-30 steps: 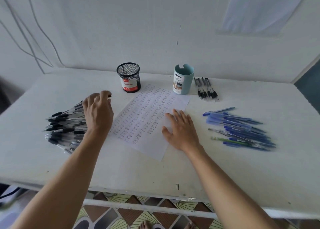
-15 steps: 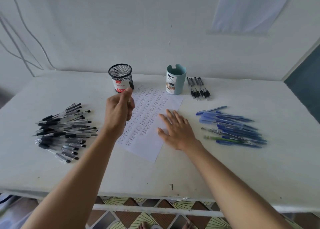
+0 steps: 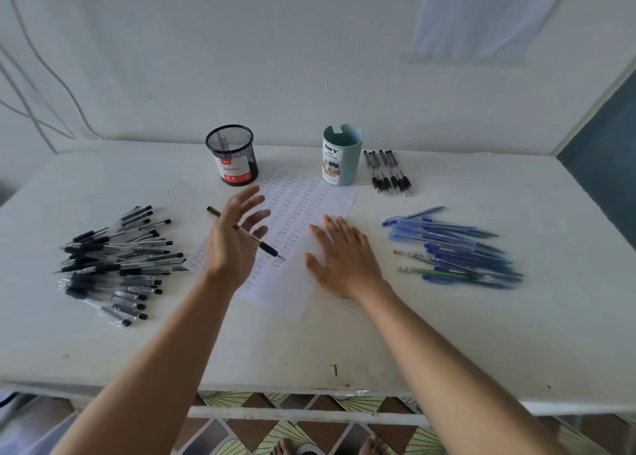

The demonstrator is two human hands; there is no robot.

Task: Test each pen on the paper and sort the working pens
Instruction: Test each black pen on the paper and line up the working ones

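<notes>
So your left hand [image 3: 230, 248] has the black pen [image 3: 266, 247] pinched, other fingers [image 3: 246, 197] fanned out over the paper [image 3: 303, 193]; right hand [image 3: 344, 261] lies flat on it, fingers relaxed.

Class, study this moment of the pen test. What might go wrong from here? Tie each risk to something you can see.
1. The left hand has its fingers spread, so its hold on the pen looks loose; the pen may slip.
2. The paper is crowded with test marks, so a faint new mark near the tip may be misread.
3. The black pen pile lies close beside the paper's left edge; a tested pen may get mixed in.
</notes>
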